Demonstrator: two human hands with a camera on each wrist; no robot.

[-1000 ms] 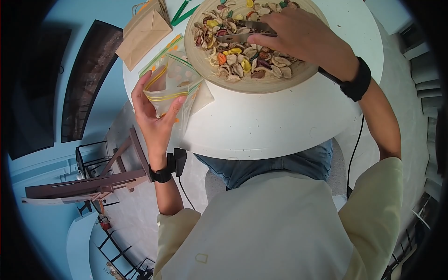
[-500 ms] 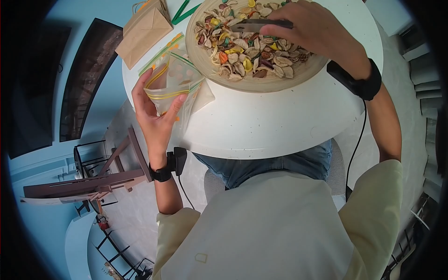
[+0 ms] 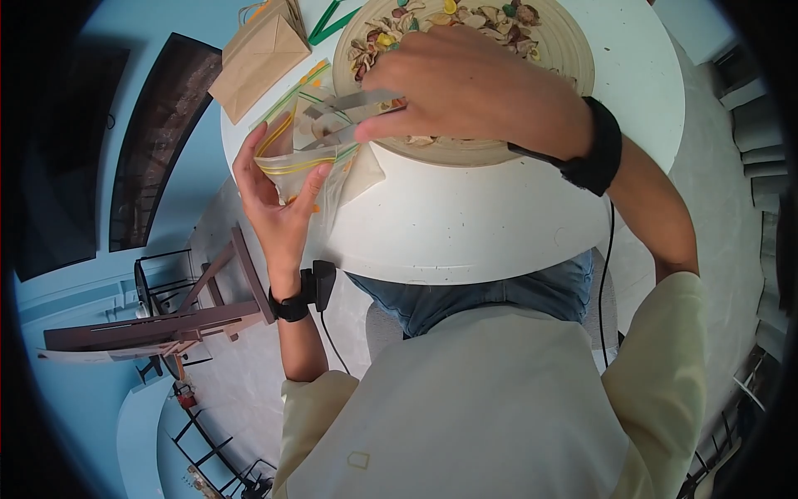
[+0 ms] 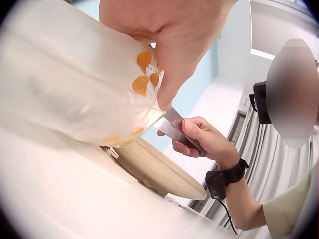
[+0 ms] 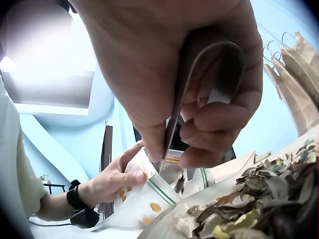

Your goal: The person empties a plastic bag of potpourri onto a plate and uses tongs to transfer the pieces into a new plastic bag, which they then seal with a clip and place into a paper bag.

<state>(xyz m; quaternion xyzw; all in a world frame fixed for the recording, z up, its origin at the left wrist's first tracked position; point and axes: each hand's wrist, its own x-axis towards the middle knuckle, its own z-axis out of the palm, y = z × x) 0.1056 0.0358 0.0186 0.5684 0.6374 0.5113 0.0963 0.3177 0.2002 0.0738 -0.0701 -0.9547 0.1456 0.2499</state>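
Note:
On the left, my left hand (image 3: 274,212) holds a clear zip bag (image 3: 291,168) with its mouth spread, fingers on one side and thumb on the other. My right hand (image 3: 486,96) grips metal tongs (image 3: 359,99), whose tips reach into the bag's mouth. In the right wrist view the bent end of the tongs (image 5: 219,47) sits inside the curled fingers. A dark dried piece (image 5: 182,183) shows near the tips at the bag opening. Dried potpourri (image 3: 499,32) with coloured bits lies on a round wooden plate (image 3: 565,62), partly hidden under my right arm.
Brown paper bags (image 3: 262,62) stand at the back left of the round white table (image 3: 490,216). Beside them lies a green strip-like item (image 3: 328,25). Another zip bag (image 3: 312,76) is under the held one. A cable (image 3: 607,283) hangs from the right wrist.
My right hand has swung left from over the plate, bringing the tongs to the zip bag. The tongs' arms, pressed close half a second ago, are spread now. My left hand stays put.

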